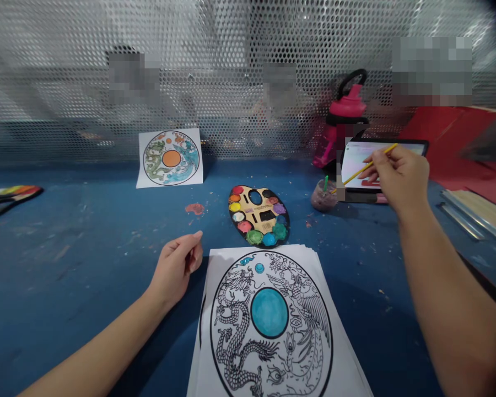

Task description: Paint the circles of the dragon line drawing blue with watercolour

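Observation:
My right hand (399, 173) grips a thin yellow paintbrush (357, 172). The brush slants down to the left, its lower end at a small jar of cloudy water (324, 197). A green stick (326, 183) stands in that jar. My left hand (179, 259) rests on the table with its fingers curled in, nothing visible in them, just left of a stack of paper. The top sheet (273, 259) carries a dragon-and-phoenix line drawing whose central disc (269, 312) and a few small parts are painted blue. Beyond it lies a paint palette (258, 212) with several colours.
A coloured sample picture (171, 158) leans against the perforated metal screen (231, 99). At the back right are a pink bottle (347, 113), a tablet (415, 148) and a red folder (446, 138). Brushes in a clear packet (479, 215) lie at the right. The blue table (86, 248) has paint stains.

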A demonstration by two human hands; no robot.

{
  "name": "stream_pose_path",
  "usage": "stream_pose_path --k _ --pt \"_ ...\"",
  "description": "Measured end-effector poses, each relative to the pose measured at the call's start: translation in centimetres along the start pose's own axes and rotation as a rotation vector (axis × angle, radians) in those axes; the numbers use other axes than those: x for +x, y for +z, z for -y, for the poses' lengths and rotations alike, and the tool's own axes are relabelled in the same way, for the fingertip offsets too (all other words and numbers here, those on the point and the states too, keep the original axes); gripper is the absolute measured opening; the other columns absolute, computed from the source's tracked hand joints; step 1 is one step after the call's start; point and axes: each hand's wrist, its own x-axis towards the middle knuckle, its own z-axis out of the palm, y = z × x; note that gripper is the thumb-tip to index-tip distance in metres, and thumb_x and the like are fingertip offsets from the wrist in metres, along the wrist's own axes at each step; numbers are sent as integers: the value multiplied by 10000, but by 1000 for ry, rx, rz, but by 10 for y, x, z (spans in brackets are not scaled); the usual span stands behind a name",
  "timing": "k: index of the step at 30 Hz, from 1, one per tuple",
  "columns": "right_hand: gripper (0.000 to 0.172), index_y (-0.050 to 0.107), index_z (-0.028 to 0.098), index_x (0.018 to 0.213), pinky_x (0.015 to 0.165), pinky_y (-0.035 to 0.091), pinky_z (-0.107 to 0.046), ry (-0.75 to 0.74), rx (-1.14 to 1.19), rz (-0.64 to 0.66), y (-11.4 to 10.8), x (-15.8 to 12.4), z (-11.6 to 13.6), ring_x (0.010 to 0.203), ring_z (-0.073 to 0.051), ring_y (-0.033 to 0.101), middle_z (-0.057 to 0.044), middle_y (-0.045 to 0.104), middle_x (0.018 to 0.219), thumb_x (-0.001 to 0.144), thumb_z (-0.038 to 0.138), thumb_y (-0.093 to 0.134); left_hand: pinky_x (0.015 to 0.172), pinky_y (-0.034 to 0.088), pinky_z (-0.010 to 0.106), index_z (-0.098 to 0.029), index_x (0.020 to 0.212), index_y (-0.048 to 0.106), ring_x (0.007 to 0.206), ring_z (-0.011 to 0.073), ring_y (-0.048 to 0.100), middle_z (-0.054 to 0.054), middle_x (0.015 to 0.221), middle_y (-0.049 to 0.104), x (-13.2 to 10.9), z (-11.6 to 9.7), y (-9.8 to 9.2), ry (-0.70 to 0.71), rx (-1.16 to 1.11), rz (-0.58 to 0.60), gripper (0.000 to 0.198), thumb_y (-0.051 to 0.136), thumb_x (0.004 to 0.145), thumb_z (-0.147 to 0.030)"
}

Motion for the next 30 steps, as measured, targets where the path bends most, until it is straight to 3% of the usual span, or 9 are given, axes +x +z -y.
stream_pose_path --k 30 --pt "174 644 163 790 426 440 -189 -14 -13 -22 0 0 -5 453 -105 587 -8 613 535 851 281 531 408 208 233 -160 455 436 360 63 282 -42 365 348 1 5 -4 12 -51 15 449 533 871 -300"
